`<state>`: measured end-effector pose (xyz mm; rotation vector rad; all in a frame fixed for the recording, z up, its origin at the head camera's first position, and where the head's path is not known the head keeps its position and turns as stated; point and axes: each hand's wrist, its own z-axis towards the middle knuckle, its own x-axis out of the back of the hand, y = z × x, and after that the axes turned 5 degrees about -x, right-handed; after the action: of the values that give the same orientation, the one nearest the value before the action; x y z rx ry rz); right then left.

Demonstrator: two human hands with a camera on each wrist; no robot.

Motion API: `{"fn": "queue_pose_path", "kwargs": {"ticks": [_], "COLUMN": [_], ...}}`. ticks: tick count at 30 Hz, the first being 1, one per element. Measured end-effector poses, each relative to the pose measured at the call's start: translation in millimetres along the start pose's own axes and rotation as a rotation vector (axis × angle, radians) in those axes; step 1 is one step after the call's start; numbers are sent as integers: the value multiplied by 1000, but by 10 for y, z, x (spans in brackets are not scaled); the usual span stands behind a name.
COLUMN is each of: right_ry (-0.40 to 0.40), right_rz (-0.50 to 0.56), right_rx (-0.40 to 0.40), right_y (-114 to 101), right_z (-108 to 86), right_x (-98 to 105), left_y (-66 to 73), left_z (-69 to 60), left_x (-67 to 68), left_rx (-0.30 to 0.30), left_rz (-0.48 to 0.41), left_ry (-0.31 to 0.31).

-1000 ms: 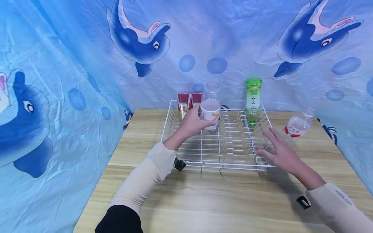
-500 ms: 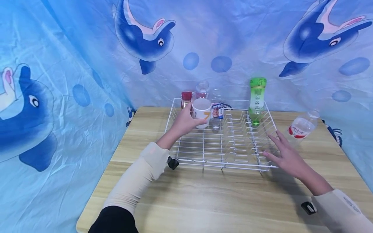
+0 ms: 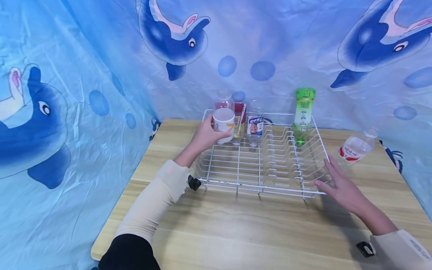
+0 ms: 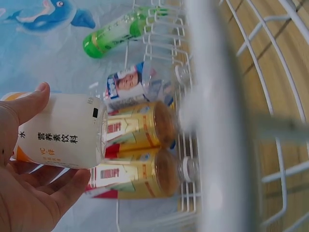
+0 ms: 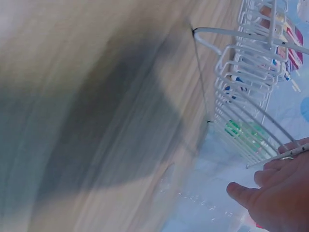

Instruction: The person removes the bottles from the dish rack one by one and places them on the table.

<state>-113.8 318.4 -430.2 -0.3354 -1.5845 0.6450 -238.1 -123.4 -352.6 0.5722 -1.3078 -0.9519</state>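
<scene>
With left hand (image 3: 203,134), gripping white bottle (image 3: 223,124) at rack's (image 3: 237,183) left, apparently its fifth; resting loose-fingered right hand (image 3: 344,189) opposite, leaving clear bottle (image 3: 356,147) unracked.

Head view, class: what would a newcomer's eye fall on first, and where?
Probably the big cartoon dolphins, printed across the blue backdrop behind and left of the table. Next, the bright green bottle at the back right of the white wire rack. Then the left hand, gripping a white container at the rack's back left.
</scene>
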Motion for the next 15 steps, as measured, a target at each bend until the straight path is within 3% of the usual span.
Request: {"fn": "queue_pose_path", "kwargs": {"ticks": [15], "right_ry": [55], "right_rz": [29], "right_rx": [26], "right_y": [95], "right_z": [-73], "right_x": [-43], "left_y": [-214], "left_z": [10], "left_x": [387], "left_rx": [50], "left_rz": [-20], "left_ry": [85]}}
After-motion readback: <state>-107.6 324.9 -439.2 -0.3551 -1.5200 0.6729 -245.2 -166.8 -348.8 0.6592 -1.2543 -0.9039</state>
